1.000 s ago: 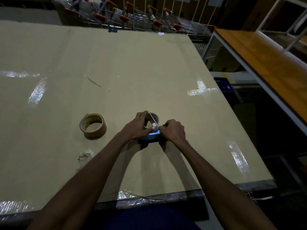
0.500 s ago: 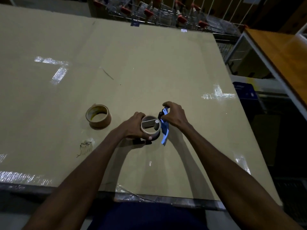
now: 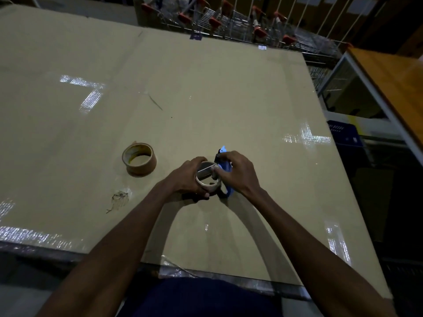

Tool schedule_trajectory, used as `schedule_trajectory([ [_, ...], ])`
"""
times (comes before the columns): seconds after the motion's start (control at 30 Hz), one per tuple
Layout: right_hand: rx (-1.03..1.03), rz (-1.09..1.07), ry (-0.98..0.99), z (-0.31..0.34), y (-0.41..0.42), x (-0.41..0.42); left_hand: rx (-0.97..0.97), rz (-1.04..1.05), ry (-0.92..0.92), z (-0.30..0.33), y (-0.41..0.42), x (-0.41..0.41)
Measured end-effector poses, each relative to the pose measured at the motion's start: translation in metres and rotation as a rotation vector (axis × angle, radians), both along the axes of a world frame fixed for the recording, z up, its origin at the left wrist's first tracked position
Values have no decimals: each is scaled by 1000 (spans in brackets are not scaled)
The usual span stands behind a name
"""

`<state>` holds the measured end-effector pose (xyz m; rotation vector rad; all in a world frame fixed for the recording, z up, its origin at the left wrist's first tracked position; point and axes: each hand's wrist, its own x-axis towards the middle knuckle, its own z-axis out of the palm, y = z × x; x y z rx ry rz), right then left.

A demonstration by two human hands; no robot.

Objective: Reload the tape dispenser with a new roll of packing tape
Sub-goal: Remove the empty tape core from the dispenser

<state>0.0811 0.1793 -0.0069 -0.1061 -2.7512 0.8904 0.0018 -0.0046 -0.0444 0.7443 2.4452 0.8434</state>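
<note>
Nothing here serves as a container in use; the nearest to one are the nested shopping carts with red handles, parked past the far edge of the tabletop at about 12 to 1 o'clock, and what lies in their baskets cannot be made out.

The tape dispenser sits low in the middle of the tabletop, held between both hands. Its body is blue plastic with black parts — a pale blue tip pokes out at 12 o'clock from the right hand. The roll on it, a pale cardboard core, shows as a thin ring with a metal strip crossing its opening. The left hand wraps the core from 9 o'clock, fingers curled round its outer wall and thumb at the lower rim. The right hand grips the dispenser's blue body from 3 o'clock, fingers bent over it.

A brown packing tape roll lies flat on the tabletop at 9 o'clock from the hands, near but apart from them, its open centre upward. A small scuffed mark shows at 7 o'clock from that roll. An orange wooden bench stands off at 2 o'clock.
</note>
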Motion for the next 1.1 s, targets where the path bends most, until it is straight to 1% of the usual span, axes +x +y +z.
schedule_trajectory([
  [0.1, 64, 127, -49, -5, 3, 11, 60, 24, -20, 0, 0, 3],
  [0.17, 114, 164, -118, -4, 4, 15, 99, 24, -15, -2, -1, 6],
  [0.27, 235, 165, -214, -1, -1, 13, 137, 22, -8, -4, -3, 11],
  [0.4, 366, 123, -227, -1, -13, 8, 131, -16, -13, -8, -5, 14],
  [0.53, 328, 104, -259, 5, -15, 3, 131, 3, -27, -10, -6, 11],
  [0.77, 291, 219, -324, 10, -2, 0, 42, -56, -30, -10, 0, 9],
  [0.9, 169, 308, -380, 12, 4, 1, 30, -100, -72, -4, 1, -4],
  [1.0, 218, 420, -452, 11, 13, -3, 89, -106, -180, 5, -1, -26],
  [1.07, 253, 467, -461, 10, 19, -8, 74, -82, -150, 7, -2, -35],
  [1.1, 262, 480, -468, 11, 21, -10, 61, -70, -98, 6, -1, -36],
])
